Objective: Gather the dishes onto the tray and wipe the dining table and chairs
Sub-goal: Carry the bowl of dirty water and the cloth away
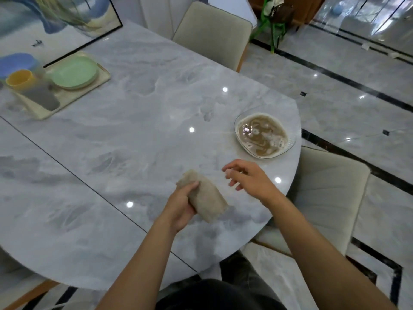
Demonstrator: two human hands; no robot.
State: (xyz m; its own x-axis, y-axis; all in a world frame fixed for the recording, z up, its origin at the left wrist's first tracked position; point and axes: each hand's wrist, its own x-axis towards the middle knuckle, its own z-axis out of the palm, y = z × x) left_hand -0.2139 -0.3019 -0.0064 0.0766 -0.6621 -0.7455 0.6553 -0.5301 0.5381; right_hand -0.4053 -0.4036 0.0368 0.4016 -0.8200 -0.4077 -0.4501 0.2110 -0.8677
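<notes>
My left hand (182, 205) grips a folded beige cloth (206, 199) just above the grey marble table (134, 130), near its front right edge. My right hand (248, 176) hovers beside the cloth with loosely spread fingers and holds nothing. A glass bowl (264, 134) of cloudy brown water stands at the table's right edge, beyond my right hand. At the far left a cream tray (101, 80) carries a green plate (74, 73), a yellow cup (21, 80), a grey cup (43, 97) and a blue dish (16, 63).
One beige chair (212, 32) stands at the far side of the table, another (330, 198) at the right by the bowl. A framed picture (55, 21) leans at the back left. A green-legged object (271, 25) stands on the glossy tiled floor.
</notes>
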